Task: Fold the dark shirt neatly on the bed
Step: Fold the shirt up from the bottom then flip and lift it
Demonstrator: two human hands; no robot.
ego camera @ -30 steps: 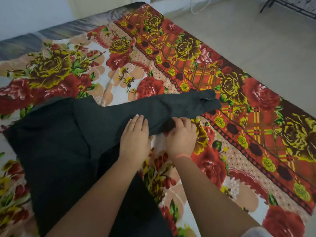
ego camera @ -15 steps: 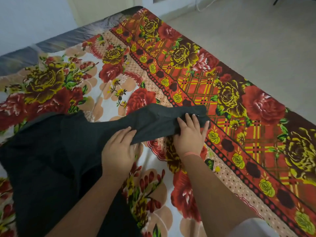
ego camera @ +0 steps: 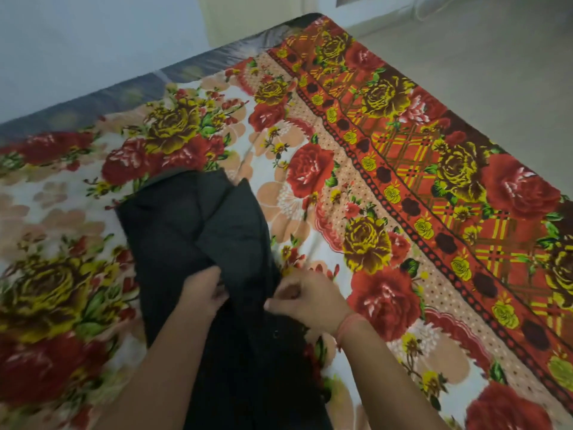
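Since earlier, the sleeve now lies folded across the dark shirt [ego camera: 198,231] mid-bed [ego camera: 310,88]; left hand [ego camera: 203,294] and right hand [ego camera: 305,297] pinch its cloth, likely squaring the fold.

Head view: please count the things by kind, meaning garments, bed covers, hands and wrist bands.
Dark shirt: 1
Floral bed cover: 1
Hands: 2, left hand and right hand, both gripping the shirt
Red wrist band: 1
Total: 5

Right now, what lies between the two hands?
In the head view, only a raised fold of the dark shirt lies between the left hand and the right hand; both pinch it.
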